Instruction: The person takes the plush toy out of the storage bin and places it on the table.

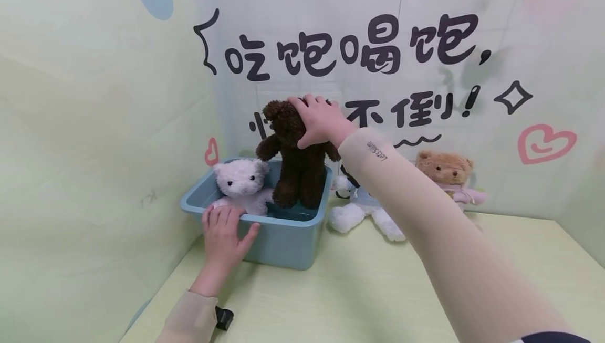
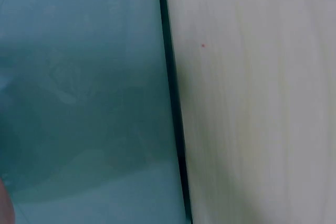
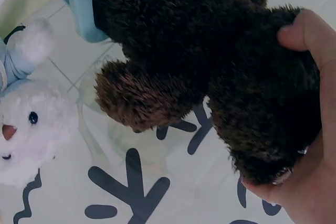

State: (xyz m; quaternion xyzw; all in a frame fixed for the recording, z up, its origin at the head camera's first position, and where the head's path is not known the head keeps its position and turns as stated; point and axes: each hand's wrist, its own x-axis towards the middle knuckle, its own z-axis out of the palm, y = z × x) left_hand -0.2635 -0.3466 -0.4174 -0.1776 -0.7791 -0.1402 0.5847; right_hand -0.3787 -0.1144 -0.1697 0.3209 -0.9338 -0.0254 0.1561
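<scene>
By its head my right hand (image 1: 323, 122) grips a dark brown teddy bear (image 1: 302, 175), which is upright over the right part of a blue plastic basin (image 1: 283, 243). In the right wrist view, thumb and fingers wrap the brown bear's head (image 3: 262, 87). The near rim of the basin is held by my left hand (image 1: 224, 235), its fingers over the edge and its thumb against the outer wall. Inside, on the left, sits a white teddy bear (image 1: 240, 180). The left wrist view shows mostly the basin's wall (image 2: 84, 129).
Right of the basin, a white plush toy (image 1: 350, 217) in light blue sits partly behind my right forearm. Farther right is a light brown teddy bear (image 1: 444, 167) in pink. A printed wall sheet (image 1: 496, 185) stands behind the pale table (image 1: 368, 290).
</scene>
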